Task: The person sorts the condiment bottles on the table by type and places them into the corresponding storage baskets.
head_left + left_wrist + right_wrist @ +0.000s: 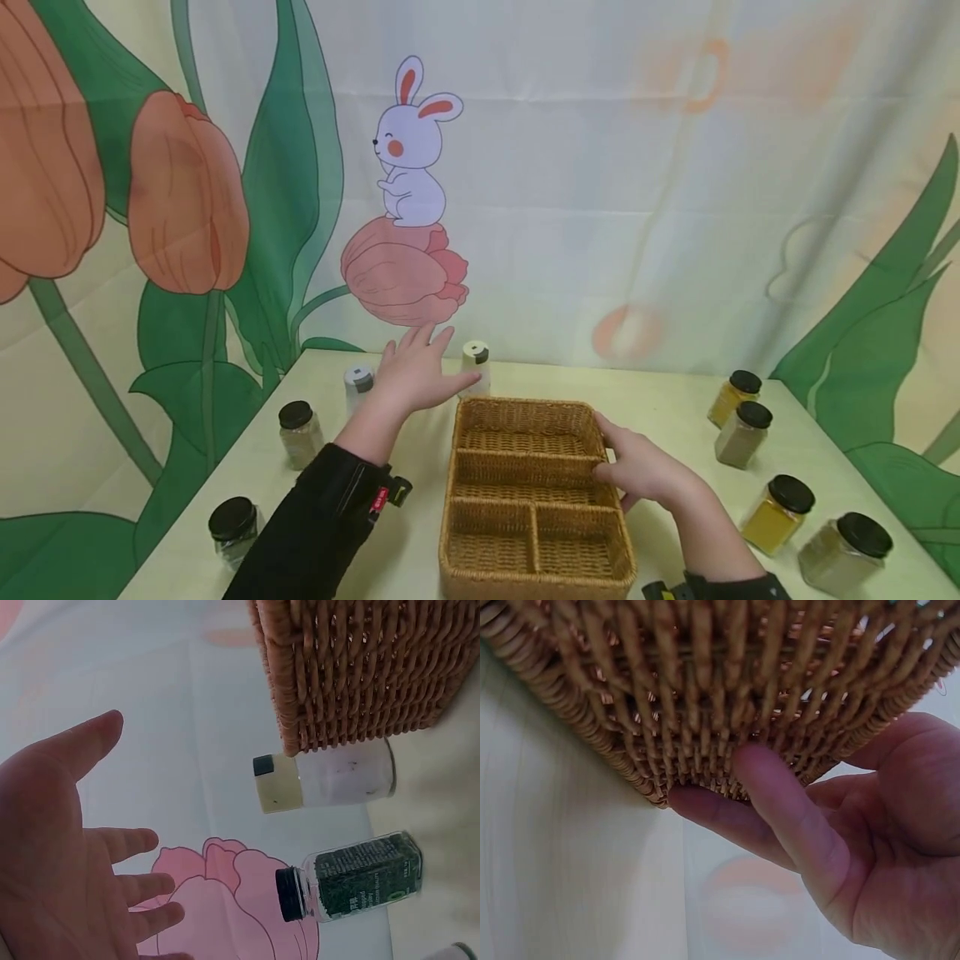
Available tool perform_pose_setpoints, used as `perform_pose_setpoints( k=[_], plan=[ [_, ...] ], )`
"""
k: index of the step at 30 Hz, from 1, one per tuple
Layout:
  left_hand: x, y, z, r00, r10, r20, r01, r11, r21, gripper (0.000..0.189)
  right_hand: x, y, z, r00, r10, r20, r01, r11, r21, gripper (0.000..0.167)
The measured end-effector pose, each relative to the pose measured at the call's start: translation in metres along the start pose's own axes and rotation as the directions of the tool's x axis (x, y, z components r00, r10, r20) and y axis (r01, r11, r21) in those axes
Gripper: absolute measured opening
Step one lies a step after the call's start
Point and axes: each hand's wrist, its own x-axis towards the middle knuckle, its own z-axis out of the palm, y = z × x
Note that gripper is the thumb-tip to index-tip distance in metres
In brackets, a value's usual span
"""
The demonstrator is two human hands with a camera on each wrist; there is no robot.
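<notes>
A brown wicker basket [534,508] with several compartments stands at the front middle of the table. At its right side is my right hand [647,468], thumb over the rim and other fingers against the outer woven wall [705,690]. My left hand [420,375] is held up with fingers spread, palm bare in the left wrist view. It hangs between two white-bodied bottles: one with a grey-and-white cap [359,380] and one with a cream cap [476,358], the latter near the basket's far left corner. A black-capped jar of green flakes [367,876] shows in the left wrist view.
Left of my left arm stand a black-capped jar [301,435] and a nearer one [235,530]. Along the right are black-capped jars of yellow [772,521] and pale [840,558] contents, with two more [738,442] behind. A printed curtain [540,208] hangs at the table's back edge.
</notes>
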Motion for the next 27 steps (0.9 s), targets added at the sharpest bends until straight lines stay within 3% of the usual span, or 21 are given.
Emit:
perform_pose_setpoints(
  k=[7,17,27],
  plan=[
    [0.025,0.014,0.004,0.993,0.009,0.119,-0.008,1.000,-0.007,0.095,0.001,0.001,-0.001,1.000,0.007,0.011,-0.007,1.000,0.000,0.092],
    [0.058,0.026,-0.001,0.961,0.033,0.274,-0.034,0.999,0.000,0.085,0.000,0.000,-0.002,1.000,-0.002,0.002,0.002,1.000,0.011,0.092],
    [0.077,0.026,0.013,0.945,0.019,0.328,-0.028,0.999,0.022,0.079,0.002,0.004,-0.001,1.000,-0.026,0.003,0.026,1.000,-0.002,0.092]
  ],
)
